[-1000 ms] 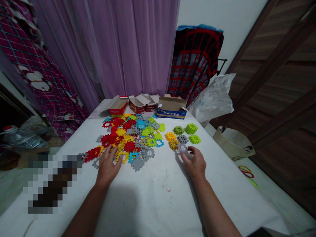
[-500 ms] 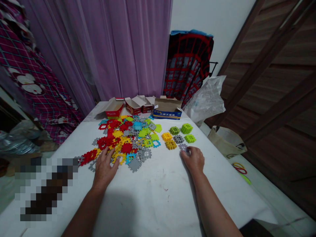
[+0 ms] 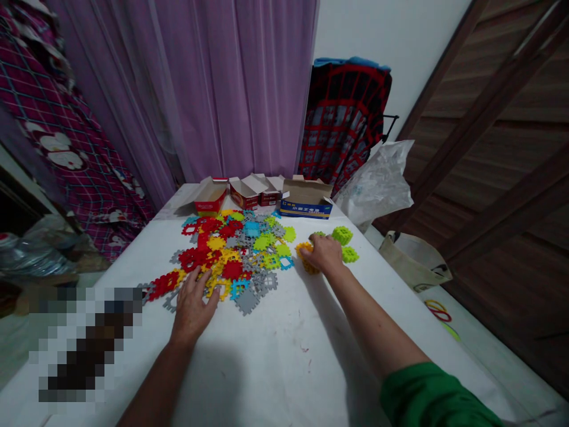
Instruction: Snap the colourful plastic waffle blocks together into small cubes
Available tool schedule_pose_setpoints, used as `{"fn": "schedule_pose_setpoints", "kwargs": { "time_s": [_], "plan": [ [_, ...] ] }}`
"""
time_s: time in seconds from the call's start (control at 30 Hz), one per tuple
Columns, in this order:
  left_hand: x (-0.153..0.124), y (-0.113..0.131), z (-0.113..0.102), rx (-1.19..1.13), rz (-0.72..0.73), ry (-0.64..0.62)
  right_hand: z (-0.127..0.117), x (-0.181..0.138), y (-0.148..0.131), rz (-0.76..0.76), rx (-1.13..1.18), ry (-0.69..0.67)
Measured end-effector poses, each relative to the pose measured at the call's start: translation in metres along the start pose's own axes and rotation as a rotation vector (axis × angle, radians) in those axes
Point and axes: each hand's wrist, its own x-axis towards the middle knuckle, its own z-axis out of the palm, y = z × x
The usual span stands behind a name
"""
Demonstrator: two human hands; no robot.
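Note:
My left hand [image 3: 194,305] lies with its fingers spread at the near edge of a pile of flat notched plastic building pieces [image 3: 232,271] in red, yellow, grey, blue and green. Over the small sorted stacks on the right, my right hand [image 3: 326,254] is bent down with its fingers curled. Its thumb side is against the yellow pieces [image 3: 304,248]. Whatever is under its palm and fingers is hidden, including the spot where the grey pieces lay. Beyond the hand, one green stack [image 3: 317,235] is partly covered. Two brighter green stacks, a taller one [image 3: 342,235] and a lower one [image 3: 349,255], stand to its right.
Open cartons line the table's far side: a red one [image 3: 210,204], two smaller dark red ones [image 3: 244,198] and a blue one [image 3: 306,210]. A clear plastic bag [image 3: 377,184] hangs at the far right edge. A cloth bag [image 3: 415,261] is on the floor.
My right hand has moved left and away from me, from the grey piece at the front to over the yellow and grey stacks. My left hand stays by the pile.

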Motion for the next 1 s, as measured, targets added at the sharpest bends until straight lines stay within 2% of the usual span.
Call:
{"fn": "schedule_pose_setpoints", "kwargs": {
  "time_s": [0.1,0.6,0.83,1.0],
  "plan": [
    [-0.001,0.0,0.0,-0.008,0.006,0.001,-0.001,0.015,-0.008,0.022,-0.069,-0.089],
    [-0.003,0.0,0.002,-0.032,0.005,0.019,0.021,0.032,-0.019,0.06,-0.139,-0.23],
    [-0.005,-0.002,0.003,-0.041,0.009,0.036,0.017,0.035,-0.024,0.055,-0.135,-0.244],
    [-0.007,-0.017,0.011,-0.047,0.051,0.02,0.0,0.07,-0.014,0.099,-0.049,-0.155]
  ]
}}
